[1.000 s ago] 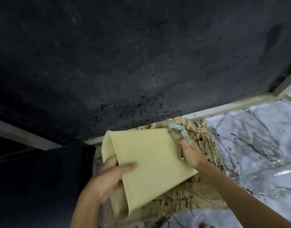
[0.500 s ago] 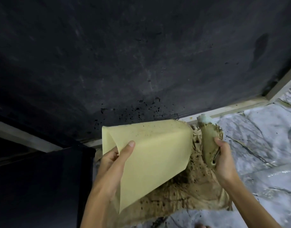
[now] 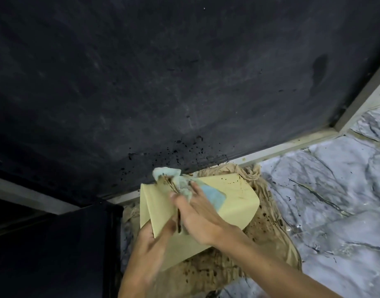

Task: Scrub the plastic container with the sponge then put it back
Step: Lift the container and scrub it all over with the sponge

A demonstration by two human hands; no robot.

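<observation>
- My right hand (image 3: 201,219) presses a crumpled pale blue sponge (image 3: 178,182), stained brown, flat against the upper face of the container; fingers (image 3: 194,189) are spread over the sponge, thumb alongside it, so the hand is closed on the sponge by pressure.
- One end of the sponge sticks out past the container's upper left edge, in front of the dark wall.
- A smooth light-blue patch (image 3: 215,197) shows just right of my fingers on the container face; I cannot tell whether it is part of the sponge or a label.
- My left hand (image 3: 149,244) grips the pale yellow, tapered plastic container (image 3: 238,203) at its lower left edge; the hand is motion-blurred, fingers wrapped round the edge, thumb on the top face.
- The container is held off the floor, tilted, lying on its side, one end toward the wall and upper right. Dark specks dot its face near that far end.
- Below the container lies a crumpled tan cloth (image 3: 260,250), heavily spattered with brown-black spots, spread on the floor.
- The cloth lies on a grey-white marbled floor (image 3: 335,190), with a few dark flecks near it.
- Behind everything stands a dark, matte black wall (image 3: 184,72), speckled black just above the pale skirting strip (image 3: 281,147) at its base.
- To the lower left, a black boxy object (image 3: 56,250) stands just beside the cloth.
</observation>
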